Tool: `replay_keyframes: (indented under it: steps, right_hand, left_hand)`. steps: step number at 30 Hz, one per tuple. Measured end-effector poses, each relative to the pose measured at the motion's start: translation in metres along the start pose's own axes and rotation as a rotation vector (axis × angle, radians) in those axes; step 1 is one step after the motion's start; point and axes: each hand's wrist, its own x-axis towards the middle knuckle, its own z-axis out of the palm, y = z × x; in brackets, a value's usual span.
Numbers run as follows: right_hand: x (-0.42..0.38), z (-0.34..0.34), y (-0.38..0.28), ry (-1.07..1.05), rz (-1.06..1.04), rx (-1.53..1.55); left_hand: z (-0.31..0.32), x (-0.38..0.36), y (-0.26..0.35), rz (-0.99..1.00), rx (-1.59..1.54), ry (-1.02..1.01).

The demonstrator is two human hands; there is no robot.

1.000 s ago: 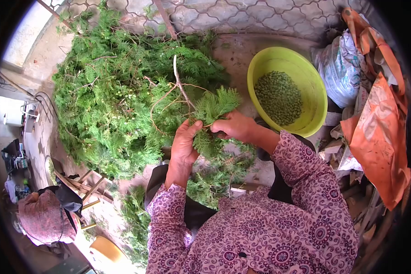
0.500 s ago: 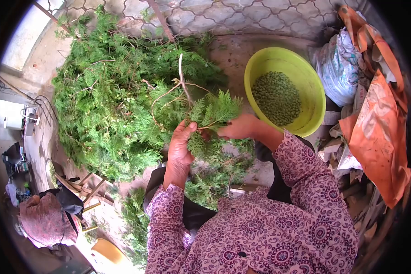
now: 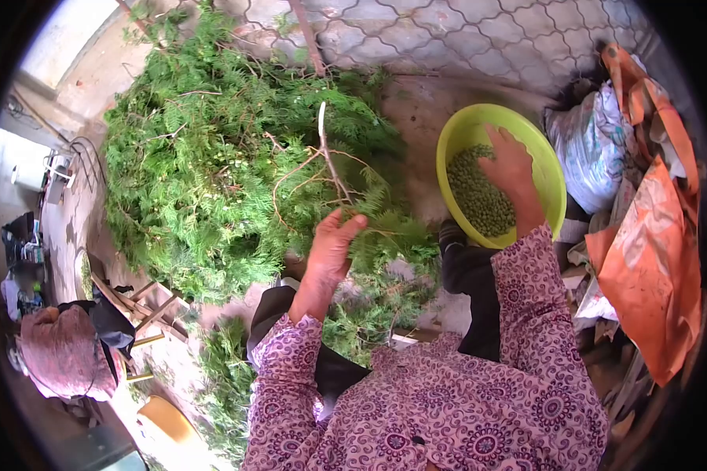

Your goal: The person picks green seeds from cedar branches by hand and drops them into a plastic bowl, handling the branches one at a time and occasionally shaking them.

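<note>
Newly off branch [image 3: 332,165], right hand [image 3: 507,161] over basin [image 3: 548,188].

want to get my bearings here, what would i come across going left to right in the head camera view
Reddish cloth → orange-yellow basin → left hand holding a leafy branch → yellow-green basin → whitish sack → orange bag

Upper edge: wavy wire mesh [image 3: 518,35] before a pale wall. Upper right, a white sack [image 3: 593,149], crumpled, printed. Right edge, an orange bag [image 3: 652,275], creased, dirt-flecked. Lower left: reddish cloth [image 3: 67,353] beside dark cloth [image 3: 115,320]; below, right of these, a yellow-orange tub [image 3: 167,420]. Left edge, a white container [image 3: 30,175].
</note>
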Motion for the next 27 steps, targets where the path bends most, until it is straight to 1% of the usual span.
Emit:
replay_keyframes:
  steps: [1, 2, 3, 5, 7, 8, 9, 10, 11, 13, 14, 15, 16, 17, 19, 21, 22, 23, 24, 25, 26, 27]
  right_hand:
    - [0.0, -0.002, -0.006, 0.004, -0.012, 0.004]
    - [0.0, -0.003, -0.016, -0.095, -0.054, 0.29]
    - [-0.002, -0.005, -0.027, -0.198, -0.093, 0.575]
    - [-0.008, -0.014, -0.068, -0.605, -0.104, 0.941]
    - [-0.024, -0.003, -0.099, -0.77, -0.229, 0.932]
    - [-0.023, 0.005, -0.11, -0.769, -0.236, 0.938]
    - [-0.023, 0.012, -0.119, -0.866, -0.267, 0.911]
    - [-0.023, 0.019, -0.124, -0.962, -0.295, 0.88]
    - [-0.023, 0.029, -0.126, -0.963, -0.294, 0.879]
    - [-0.022, 0.039, -0.127, -0.969, -0.301, 0.889]
    - [-0.024, 0.041, -0.126, -0.97, -0.3, 0.888]
    - [-0.024, 0.038, -0.126, -0.92, -0.29, 0.898]
    - [-0.024, 0.035, -0.127, -0.87, -0.282, 0.909]
    - [-0.024, 0.033, -0.126, -0.87, -0.283, 0.91]
    - [-0.023, 0.031, -0.12, -0.986, -0.074, 1.021]
    - [-0.022, 0.026, -0.114, -0.972, -0.038, 1.051]
    - [-0.021, 0.024, -0.111, -0.961, -0.01, 1.076]
    - [-0.021, 0.023, -0.11, -0.958, -0.006, 1.078]
    - [-0.021, 0.023, -0.109, -0.913, -0.064, 1.004]
    - [-0.021, 0.023, -0.109, -0.869, -0.119, 0.93]
    - [-0.022, 0.022, -0.11, -0.868, -0.113, 0.933]
    - [-0.022, 0.02, -0.112, -0.791, -0.188, 0.839]
  left_hand:
    - [0.001, 0.001, -0.006, 0.03, 0.102, 0.0]
    - [0.0, 0.004, -0.015, 0.087, 0.18, -0.001]
    - [0.004, 0.004, -0.018, 0.094, 0.176, 0.005]
    - [0.013, 0.004, -0.023, 0.082, 0.22, -0.057]
    - [0.014, 0.005, -0.033, 0.081, 0.283, -0.061]
    - [0.017, 0.005, -0.037, 0.173, 0.46, -0.076]
    - [0.019, 0.005, -0.042, 0.264, 0.635, -0.092]
    - [0.019, 0.004, -0.048, 0.275, 0.655, -0.112]
    - [0.018, 0.003, -0.05, 0.274, 0.654, -0.113]
    - [0.02, 0.001, -0.051, 0.277, 0.919, -0.123]
    - [0.019, 0.002, -0.053, 0.284, 0.958, -0.097]
    - [0.018, 0.002, -0.048, 0.283, 0.957, -0.096]
    - [0.016, 0.001, -0.035, 0.504, 1.145, -0.079]
    - [0.014, 0.0, -0.021, 0.729, 1.329, -0.062]
    - [0.011, -0.003, 0.017, 1.112, 1.473, 0.286]
    - [-0.006, -0.002, 0.032, 1.148, 1.526, 0.71]
    - [-0.02, 0.002, 0.028, 1.149, 1.527, 0.703]
    - [-0.041, 0.009, 0.017, 0.943, 1.35, 0.684]
    - [-0.046, 0.011, 0.013, 0.739, 1.173, 0.658]
    - [-0.05, 0.012, 0.006, 0.739, 1.177, 0.652]
    - [-0.052, 0.014, -0.004, 0.493, 0.864, 0.445]
    - [-0.046, 0.013, -0.005, 0.249, 0.547, 0.243]
